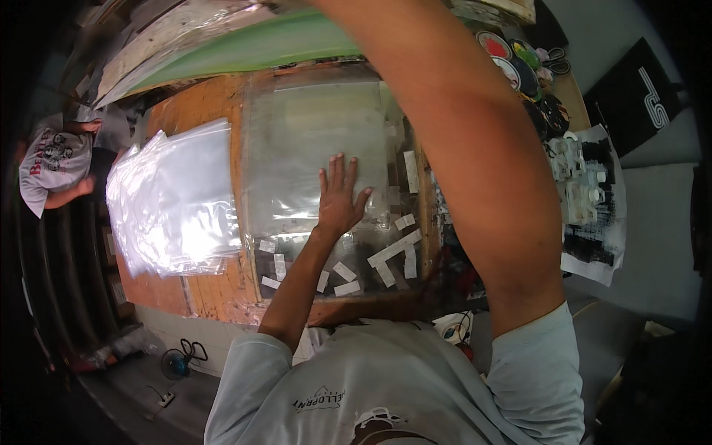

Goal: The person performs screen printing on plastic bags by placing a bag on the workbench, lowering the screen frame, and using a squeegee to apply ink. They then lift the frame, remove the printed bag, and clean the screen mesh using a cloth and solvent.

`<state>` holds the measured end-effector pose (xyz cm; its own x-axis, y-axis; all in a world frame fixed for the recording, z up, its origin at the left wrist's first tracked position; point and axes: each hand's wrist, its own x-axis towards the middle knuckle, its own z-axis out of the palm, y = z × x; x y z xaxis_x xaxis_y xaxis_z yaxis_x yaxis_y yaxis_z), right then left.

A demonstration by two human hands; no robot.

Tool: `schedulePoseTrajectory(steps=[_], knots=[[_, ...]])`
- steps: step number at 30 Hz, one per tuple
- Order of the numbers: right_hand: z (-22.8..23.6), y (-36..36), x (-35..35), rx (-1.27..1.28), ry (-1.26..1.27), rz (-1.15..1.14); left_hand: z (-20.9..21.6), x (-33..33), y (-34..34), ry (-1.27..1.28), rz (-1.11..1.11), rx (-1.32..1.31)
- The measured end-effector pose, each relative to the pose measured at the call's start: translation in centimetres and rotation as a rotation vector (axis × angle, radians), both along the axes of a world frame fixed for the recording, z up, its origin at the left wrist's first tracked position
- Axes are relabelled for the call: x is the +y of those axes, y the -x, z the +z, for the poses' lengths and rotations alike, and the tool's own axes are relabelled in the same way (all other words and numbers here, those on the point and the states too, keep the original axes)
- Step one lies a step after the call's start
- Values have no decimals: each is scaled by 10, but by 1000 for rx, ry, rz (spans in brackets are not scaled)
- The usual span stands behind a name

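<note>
My left hand lies flat with fingers spread on a clear plastic sheet. That sheet rests on a see-through panel set in the wooden table. My right arm reaches up across the picture and leaves it at the top, so the right hand is out of sight. A stack of shiny clear plastic sheets or bags sits on the wood left of the panel. Short pale strips are stuck around the panel's near and right sides. A green-tinted screen or sheet stands tilted along the far edge.
Open paint tubs and scissors crowd the far right. Beside my right arm are white bottles on paint-smeared paper. Another person is at the far left. A small fan stands on the floor at lower left.
</note>
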<state>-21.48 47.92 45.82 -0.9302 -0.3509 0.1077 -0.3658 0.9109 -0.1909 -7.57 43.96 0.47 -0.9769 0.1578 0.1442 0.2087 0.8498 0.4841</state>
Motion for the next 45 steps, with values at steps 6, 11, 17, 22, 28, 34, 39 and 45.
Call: schedulePoseTrajectory(steps=[6, 11, 17, 22, 28, 34, 39, 45], knots=[[-23, 7, 28, 158, 317, 293, 1, -6, -58, 90, 173, 3], [-20, 10, 29, 142, 272, 272, 2, -5, -86, 143, 159, -23], [-16, -5, 20, 63, 163, 215, 0, -6, -98, 117, 142, -42], [-28, 3, 18, 102, 175, 264, -2, -8, -101, 129, 141, -24], [-21, -7, 19, 19, 185, 187, 1, -7, -101, 95, 122, -40], [-28, -20, 20, -48, 270, 255, 22, -12, -102, -85, 159, -83], [-138, -96, 17, 493, 325, 191, 132, -34, -116, -982, 195, 0], [-272, -164, 39, 25, 325, 161, 138, -62, -182, -2161, 573, -528]])
